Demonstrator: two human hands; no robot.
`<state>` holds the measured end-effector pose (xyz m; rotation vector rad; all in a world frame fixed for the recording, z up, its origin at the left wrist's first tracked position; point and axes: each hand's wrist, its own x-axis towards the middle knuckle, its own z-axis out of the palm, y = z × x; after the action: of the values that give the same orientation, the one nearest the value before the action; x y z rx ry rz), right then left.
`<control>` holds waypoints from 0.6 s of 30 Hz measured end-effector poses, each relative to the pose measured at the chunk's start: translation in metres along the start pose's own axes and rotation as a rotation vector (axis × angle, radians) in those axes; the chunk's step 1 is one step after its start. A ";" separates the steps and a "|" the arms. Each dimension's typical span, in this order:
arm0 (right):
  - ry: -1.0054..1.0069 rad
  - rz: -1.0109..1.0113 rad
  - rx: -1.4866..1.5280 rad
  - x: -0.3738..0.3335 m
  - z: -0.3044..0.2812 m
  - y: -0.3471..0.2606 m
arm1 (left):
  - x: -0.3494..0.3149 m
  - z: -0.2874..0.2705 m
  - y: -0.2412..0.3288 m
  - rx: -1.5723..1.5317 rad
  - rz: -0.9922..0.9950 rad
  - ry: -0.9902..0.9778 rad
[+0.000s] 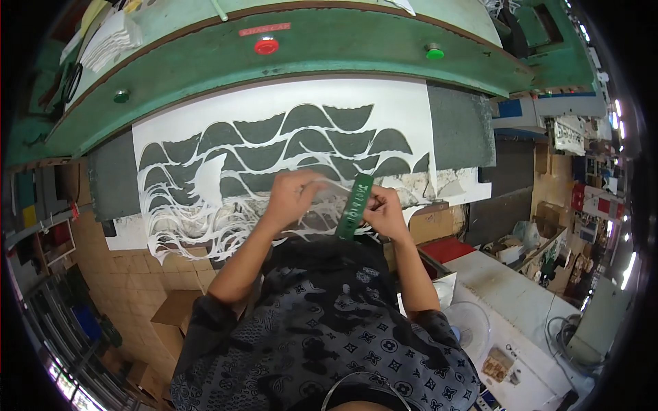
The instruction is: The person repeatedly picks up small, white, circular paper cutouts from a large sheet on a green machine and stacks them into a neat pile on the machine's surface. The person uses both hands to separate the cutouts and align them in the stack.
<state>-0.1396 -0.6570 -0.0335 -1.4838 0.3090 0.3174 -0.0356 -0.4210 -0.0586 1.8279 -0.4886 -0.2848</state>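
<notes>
A white sheet (404,103) with rows of scalloped cut-outs lies on a dark board (460,130). Over its near part, my left hand (293,196) is closed, thumb and fingers pinching a thin white cut piece (330,185) that is partly blurred. That piece reaches toward a green bar (354,207) with pale markings, which stands on end. My right hand (386,214) has its fingers closed around the bar's right side; its far face is hidden. Loose curved white strips (185,229) lie tangled at the sheet's near left.
Beyond the sheet runs a green machine beam (329,51) with a red button (266,46) and a green button (434,51). A stack of white pieces (113,40) sits at the far left. Cardboard boxes (175,312) stand near left; a white table (507,301) is at right.
</notes>
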 end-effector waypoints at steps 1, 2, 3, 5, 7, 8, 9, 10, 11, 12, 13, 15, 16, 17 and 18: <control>-0.034 -0.068 -0.074 0.005 -0.016 0.002 | 0.005 0.001 -0.017 0.107 -0.050 0.093; -0.003 -0.146 -0.111 0.004 -0.034 -0.001 | 0.008 -0.007 -0.075 0.350 0.114 0.548; 0.041 -0.222 -0.139 0.001 -0.062 0.000 | 0.018 -0.042 -0.068 0.228 -0.335 0.627; 0.124 -0.218 -0.181 0.011 -0.123 -0.001 | 0.034 -0.085 -0.063 0.294 -0.210 0.702; 0.229 -0.073 -0.063 0.033 -0.161 -0.001 | 0.039 -0.082 -0.053 0.590 -0.225 0.620; 0.260 -0.067 -0.116 0.051 -0.167 -0.006 | 0.044 -0.074 -0.059 0.851 -0.126 0.620; 0.297 -0.059 -0.175 0.068 -0.167 -0.014 | 0.049 -0.064 -0.068 1.103 -0.022 0.607; 0.351 -0.050 -0.242 0.086 -0.167 -0.020 | 0.057 -0.043 -0.078 0.982 -0.084 0.675; 0.366 -0.088 -0.161 0.110 -0.168 -0.008 | 0.067 -0.013 -0.080 0.864 -0.147 0.730; 0.387 -0.117 -0.080 0.133 -0.168 0.011 | 0.086 0.029 -0.059 0.640 -0.052 0.720; 0.424 -0.111 -0.111 0.152 -0.163 0.020 | 0.092 0.062 -0.051 0.606 -0.003 0.564; 0.503 -0.016 -0.098 0.170 -0.160 0.030 | 0.110 0.126 -0.011 0.449 0.004 0.314; 0.568 0.025 -0.195 0.174 -0.160 0.023 | 0.122 0.146 0.003 0.440 0.051 0.236; 0.552 -0.037 -0.403 0.173 -0.165 0.020 | 0.130 0.164 0.001 0.441 0.008 0.287; 0.536 -0.101 -0.613 0.167 -0.175 0.021 | 0.135 0.180 -0.013 0.436 -0.034 0.338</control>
<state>0.0047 -0.8277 -0.1288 -2.1778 0.5964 -0.0910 0.0085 -0.6336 -0.1194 2.2545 -0.2951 0.1214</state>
